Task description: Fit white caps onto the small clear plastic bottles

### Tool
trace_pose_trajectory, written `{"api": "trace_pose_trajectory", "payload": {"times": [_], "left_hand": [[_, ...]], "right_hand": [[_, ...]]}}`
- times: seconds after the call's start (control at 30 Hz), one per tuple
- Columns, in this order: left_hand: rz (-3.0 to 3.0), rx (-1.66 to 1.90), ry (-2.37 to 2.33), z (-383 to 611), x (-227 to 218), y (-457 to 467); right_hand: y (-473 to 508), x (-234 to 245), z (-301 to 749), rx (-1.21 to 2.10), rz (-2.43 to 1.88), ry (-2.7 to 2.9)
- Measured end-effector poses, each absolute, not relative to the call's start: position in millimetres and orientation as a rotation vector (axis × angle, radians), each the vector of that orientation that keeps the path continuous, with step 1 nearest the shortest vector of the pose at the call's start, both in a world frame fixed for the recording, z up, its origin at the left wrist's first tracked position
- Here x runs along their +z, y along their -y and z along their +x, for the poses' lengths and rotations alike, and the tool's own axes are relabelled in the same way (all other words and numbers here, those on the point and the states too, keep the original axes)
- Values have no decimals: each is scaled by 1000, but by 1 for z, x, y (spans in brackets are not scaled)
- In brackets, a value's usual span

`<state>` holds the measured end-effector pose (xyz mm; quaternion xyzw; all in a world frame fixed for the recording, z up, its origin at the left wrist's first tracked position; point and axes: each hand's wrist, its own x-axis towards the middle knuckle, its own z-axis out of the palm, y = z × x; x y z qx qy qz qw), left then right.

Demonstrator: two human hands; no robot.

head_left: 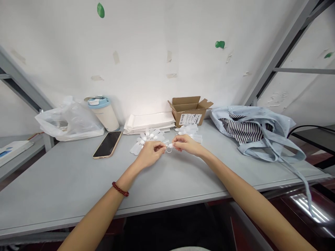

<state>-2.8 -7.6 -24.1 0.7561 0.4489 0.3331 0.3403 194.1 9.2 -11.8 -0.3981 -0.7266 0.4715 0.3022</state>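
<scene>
Above the table my two hands meet at a small white plastic piece [170,145] with a thin, pale loop hanging below it. The fingertips of my right hand [187,144] pinch its right end. My left hand [151,153] is closed, thumb against forefinger, at the loop's left side; the exact grip point is too small to make out. Just behind my left hand lies a spread heap of similar translucent white pieces [136,148]. Another pile of translucent pieces [192,129] lies behind my right hand, in front of an open cardboard box [187,116].
On the grey table [78,184], a phone [107,144], a lidded cup [106,115] and a white plastic bag [69,120] stand or lie to the left. A stack of white paper sheets or envelopes [149,122] lies at the back. Rightward is a light blue cloth bag [277,118] with straps.
</scene>
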Motion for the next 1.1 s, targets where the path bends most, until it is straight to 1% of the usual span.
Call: {"api": "trace_pose_trajectory", "payload": {"times": [0.53,1.1], "left_hand": [[1824,848,-1116,-2,-16,12],[1760,872,-1220,-5,-14,6]], "right_hand": [[-9,-13,193,1378,-1011,1836],[-10,-15,191,1250,-1044,1834]]}}
